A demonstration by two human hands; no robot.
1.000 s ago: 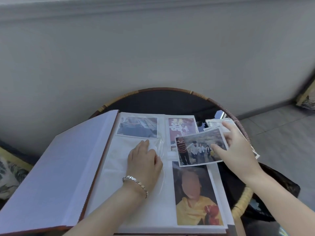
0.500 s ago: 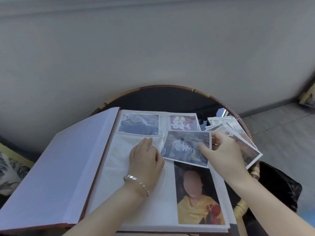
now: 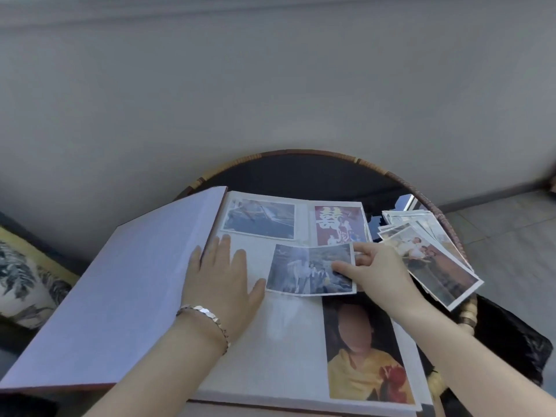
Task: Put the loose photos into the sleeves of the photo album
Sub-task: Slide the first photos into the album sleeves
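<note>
Nearby, loose photo pile [image 3: 433,254] beside album [image 3: 270,341], table rim [image 3: 400,179] behind.

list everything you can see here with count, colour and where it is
photo album: one, white pages, open on the table
sleeved photos: three, upper left bluish, upper right red, lower right yellow
loose photo: one, bluish, mid-page, pinched at its right edge
photo pile: several, mixed colours, fanned right of the album
table: one, round, dark with woven rim
cushion: one, leaf print, far left
bracelet: one, silver, left wrist
left hand: flat on page
right hand: holding loose photo
</note>
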